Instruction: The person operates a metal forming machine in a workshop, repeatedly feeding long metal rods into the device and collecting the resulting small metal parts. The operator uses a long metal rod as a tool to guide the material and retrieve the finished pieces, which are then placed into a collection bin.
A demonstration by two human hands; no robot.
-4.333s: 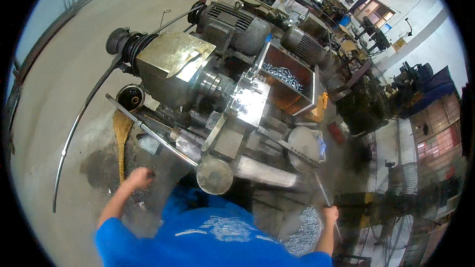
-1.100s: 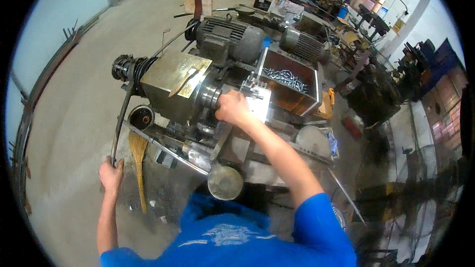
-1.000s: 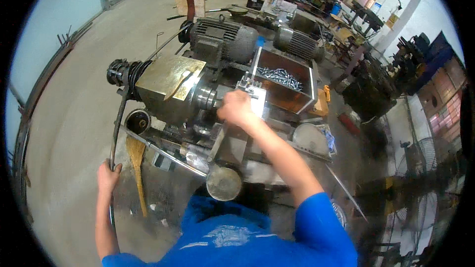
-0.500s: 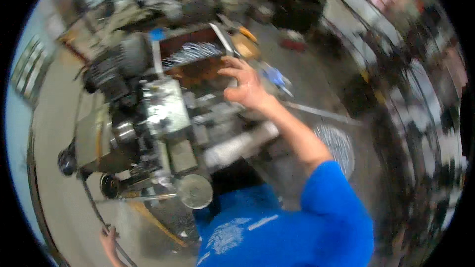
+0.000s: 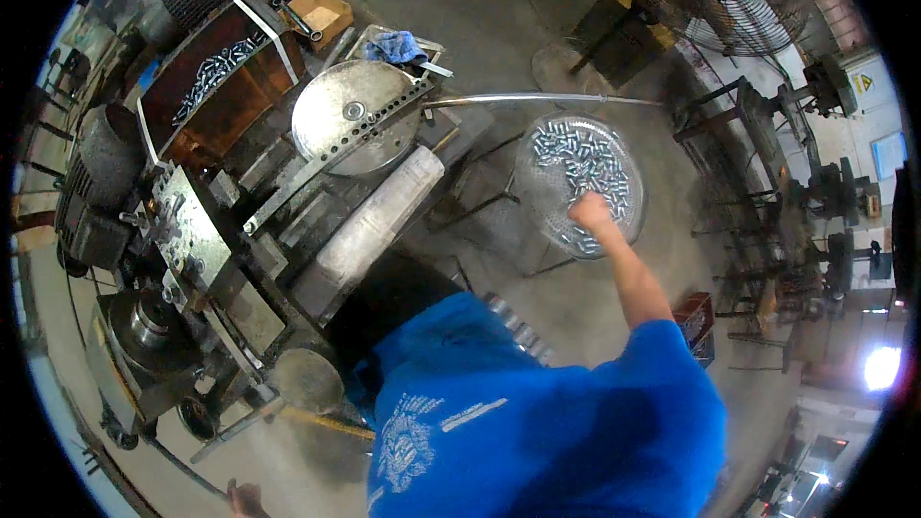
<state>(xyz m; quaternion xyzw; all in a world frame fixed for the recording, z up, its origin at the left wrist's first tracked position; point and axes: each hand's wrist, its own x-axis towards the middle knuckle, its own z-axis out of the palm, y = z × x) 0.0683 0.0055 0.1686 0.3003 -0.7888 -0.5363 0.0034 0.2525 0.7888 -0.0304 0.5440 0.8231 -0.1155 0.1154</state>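
Observation:
My right hand (image 5: 591, 210) is over a round, clear, tray-like container (image 5: 545, 200) to my right. Its fingers are drawn together and point down among short shiny metal pins (image 5: 574, 146); whatever they pinch is hidden. Low at the left edge of the view, my left hand (image 5: 247, 500) is closed at the end of a thin dark lever bar (image 5: 182, 468) that runs up to the machine. Part of that hand is cut off by the dark rim. A rusty metal bin (image 5: 230, 113) on the machine holds more pins.
A round metal disc (image 5: 321, 115) and a perforated flat bar (image 5: 317, 161) lie on the machine, beside a pale roll (image 5: 379, 216). A blue rag (image 5: 395, 46) and wrenches (image 5: 297, 19) sit behind. A long rod (image 5: 547, 98) reaches toward the right; a large fan (image 5: 743, 14) stands beyond.
My right hand has gone from beside the rusty bin to the round container, its spread fingers now drawn together. The view has turned right. My left hand stays at the lever bar.

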